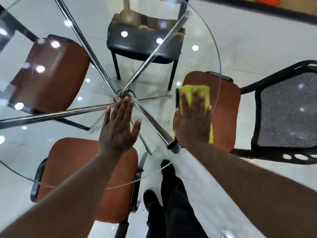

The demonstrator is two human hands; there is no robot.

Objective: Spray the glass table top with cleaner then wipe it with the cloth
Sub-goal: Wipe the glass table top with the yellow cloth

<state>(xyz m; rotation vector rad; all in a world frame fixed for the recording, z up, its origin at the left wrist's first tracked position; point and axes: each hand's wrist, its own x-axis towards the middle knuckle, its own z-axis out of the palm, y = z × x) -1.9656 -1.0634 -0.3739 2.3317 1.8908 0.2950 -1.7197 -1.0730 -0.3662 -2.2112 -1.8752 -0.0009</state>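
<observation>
Head view. Glass table top [154, 109] was round and filled most of the frame. One yellow cloth [187, 90] lay flat on it at about 3 o'clock, close to the rim.

Right hand [192, 124] was spread flat on the cloth, fingers straight and palm down. It pressed the cloth rather than gripping it. Left hand [118, 127] was at the table's centre, fingers straight and together, thumb out, holding nothing. It lay flat over the glass; contact could not be confirmed.

Progress, as a judgement:
- No spray bottle was in view, so spraying was probably finished.
- The wipe step was in hand.
- The glass showed reflections but no clear droplets or streaks, so I could not tell which parts were already wiped.
- With the cloth at the 3 o'clock edge, the 9 to 12 o'clock side likely still needed passes.

Counts:
- two hands
- one cloth
- one table
- three chrome rods [96, 57], as far as I could count, crossing at a hub under the centre
- three orange chair seats: at 10 o'clock [51, 73], at 6 to 7 o'clock [82, 169] and at 3 o'clock [226, 109]
- one black chair [144, 47] at 12 o'clock
- one black mesh back [283, 109] past 3 o'clock, likely belonging to the orange seat there
- two black shoes [151, 198] at 6 o'clock
</observation>
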